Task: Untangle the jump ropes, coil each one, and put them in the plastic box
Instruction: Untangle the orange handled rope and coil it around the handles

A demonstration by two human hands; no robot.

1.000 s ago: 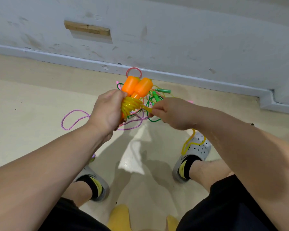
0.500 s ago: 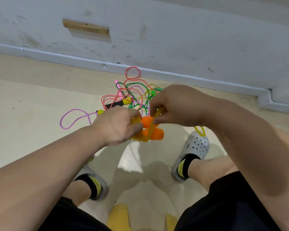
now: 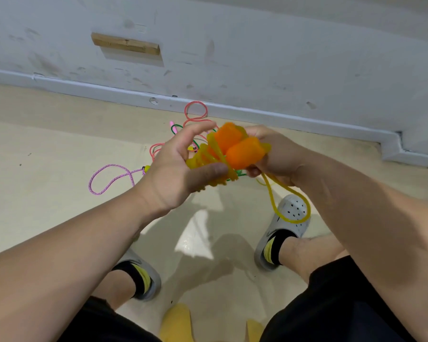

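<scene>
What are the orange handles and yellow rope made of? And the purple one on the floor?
Orange handles: likely smooth matte plastic, evenly coloured. Yellow rope: probably translucent vinyl tubing; light glows through it. Purple rope: looks like braided fabric cord, speckled weave.

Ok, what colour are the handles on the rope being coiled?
Orange handles on a yellow cord; the head view shows them best.

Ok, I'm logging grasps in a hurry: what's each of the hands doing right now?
Left hand: holds the yellow rope coil, thumb across it.
Right hand: grips the orange handles.
</scene>
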